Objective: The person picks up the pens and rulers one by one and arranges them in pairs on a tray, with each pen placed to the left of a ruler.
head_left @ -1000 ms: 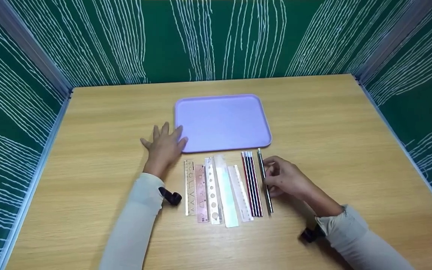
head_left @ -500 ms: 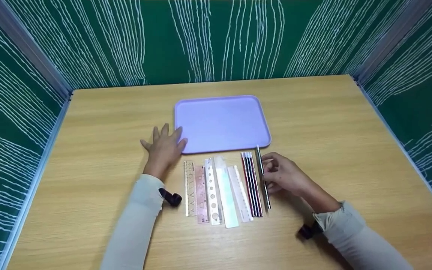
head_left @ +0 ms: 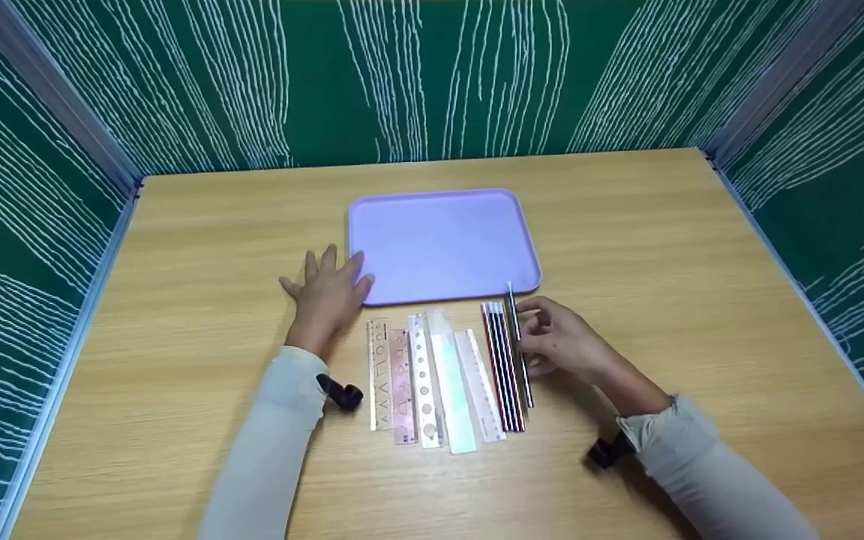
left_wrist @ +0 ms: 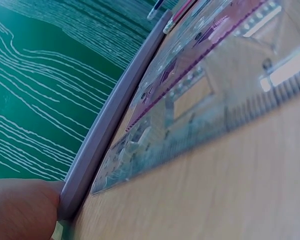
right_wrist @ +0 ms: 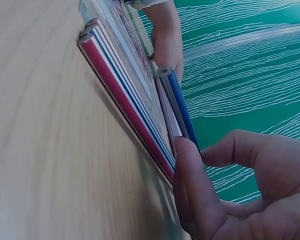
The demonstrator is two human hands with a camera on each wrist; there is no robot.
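My right hand (head_left: pixel 563 341) pinches a dark striped pencil (head_left: pixel 513 319) between thumb and fingers. In the right wrist view the pencil (right_wrist: pixel 179 102) shows blue and grey sides and is lifted off the table. Just left of it in the head view, several striped pencils (head_left: pixel 502 367) lie side by side, red on the outer one. My left hand (head_left: pixel 327 296), fingers spread, touches the front left corner of the purple tray (head_left: pixel 443 244); in the left wrist view part of the hand (left_wrist: pixel 25 210) meets the tray's edge (left_wrist: pixel 107 125). The tray's surface is bare.
Left of the pencils lies a row of rulers: a clear one (head_left: pixel 379 375), a pink one (head_left: pixel 403 390), one with round holes (head_left: pixel 424 382), a shiny pale one (head_left: pixel 456 397) and a tilted one (head_left: pixel 483 386). Green walls (head_left: pixel 432 82) with white lines enclose the wooden table (head_left: pixel 177 300).
My right hand has moved slightly left and away from me with the pencil, whose far end now overlaps the tray's front rim in the head view. The left hand stays put.
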